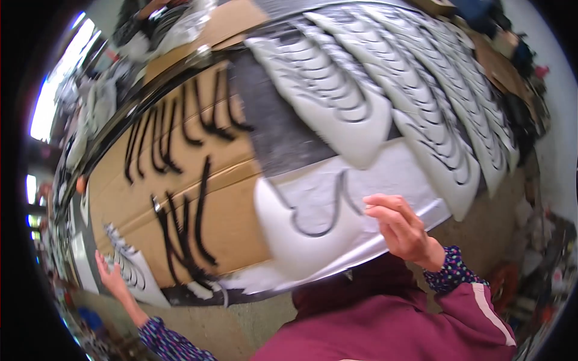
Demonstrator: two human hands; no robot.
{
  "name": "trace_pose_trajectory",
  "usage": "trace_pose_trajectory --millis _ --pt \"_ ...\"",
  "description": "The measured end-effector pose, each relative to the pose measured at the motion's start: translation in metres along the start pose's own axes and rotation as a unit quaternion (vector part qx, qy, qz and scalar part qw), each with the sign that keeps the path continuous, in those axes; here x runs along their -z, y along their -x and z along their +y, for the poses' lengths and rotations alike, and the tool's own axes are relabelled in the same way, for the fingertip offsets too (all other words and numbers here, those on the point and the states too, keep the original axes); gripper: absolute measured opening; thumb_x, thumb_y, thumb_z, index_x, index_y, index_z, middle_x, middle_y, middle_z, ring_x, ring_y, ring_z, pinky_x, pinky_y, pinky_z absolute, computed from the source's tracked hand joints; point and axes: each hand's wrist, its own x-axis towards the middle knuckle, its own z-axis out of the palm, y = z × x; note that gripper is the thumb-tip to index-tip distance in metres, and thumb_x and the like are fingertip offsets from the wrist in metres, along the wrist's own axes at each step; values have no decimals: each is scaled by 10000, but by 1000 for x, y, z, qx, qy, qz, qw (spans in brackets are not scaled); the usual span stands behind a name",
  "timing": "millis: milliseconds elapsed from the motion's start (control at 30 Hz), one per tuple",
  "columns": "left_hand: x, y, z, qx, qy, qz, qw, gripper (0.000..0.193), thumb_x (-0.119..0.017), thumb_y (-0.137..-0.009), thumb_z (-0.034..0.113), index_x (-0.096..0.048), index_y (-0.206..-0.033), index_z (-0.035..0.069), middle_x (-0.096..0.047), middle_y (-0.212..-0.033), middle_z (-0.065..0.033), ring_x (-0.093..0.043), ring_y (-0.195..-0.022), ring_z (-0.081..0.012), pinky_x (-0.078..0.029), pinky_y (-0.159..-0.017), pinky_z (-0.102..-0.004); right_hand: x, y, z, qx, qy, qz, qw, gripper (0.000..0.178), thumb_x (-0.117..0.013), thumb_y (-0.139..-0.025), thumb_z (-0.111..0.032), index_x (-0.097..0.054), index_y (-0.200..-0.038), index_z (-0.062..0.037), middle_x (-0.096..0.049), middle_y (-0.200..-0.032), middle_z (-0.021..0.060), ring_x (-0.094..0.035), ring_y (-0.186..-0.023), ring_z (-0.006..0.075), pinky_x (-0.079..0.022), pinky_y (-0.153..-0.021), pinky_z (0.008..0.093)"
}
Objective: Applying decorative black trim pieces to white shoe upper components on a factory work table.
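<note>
A white curved panel (283,240) lies in front of me, with a black strip (319,233) bent in a U along its inner edge. Over the panel's right side hovers my right hand (402,228), thumb and fingertips pinched together near the strip's end; a small pale spot shows at the tips, too small to name. Far to the left, my left hand (111,277) is stretched out with its fingers apart. It is beside a small stack of white pieces with dark curved edges (133,271), and whether it touches them is unclear.
Several loose black curved strips (201,210) lie on a brown cardboard sheet (232,186). White sheeting (397,174) is under the panel. Overlapping rows of white panels with black edging (361,129) fill the far right. Another person (147,18) is at the far left edge.
</note>
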Motion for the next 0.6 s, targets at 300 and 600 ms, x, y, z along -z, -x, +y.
trace_pose_trajectory --millis 300,600 --pt "-138 291 455 -329 40 -359 872 703 -762 -787 221 -484 -1429 152 -380 -1528 -92 -254 -1456 -273 -173 -1158 -424 96 106 55 -137 29 109 984 273 -543 -818 154 -600 -1058 37 -649 -1038 175 -638 -922 329 -526 -811 377" --pt "-184 343 447 -364 80 -336 865 567 -643 -893 153 -465 -1431 132 -341 -1529 -160 -242 -1441 -388 -216 -1146 -494 56 47 71 -244 -95 43 964 265 -600 -849 46 -559 -1109 13 -621 -1029 188 -619 -927 339 -511 -811 405"
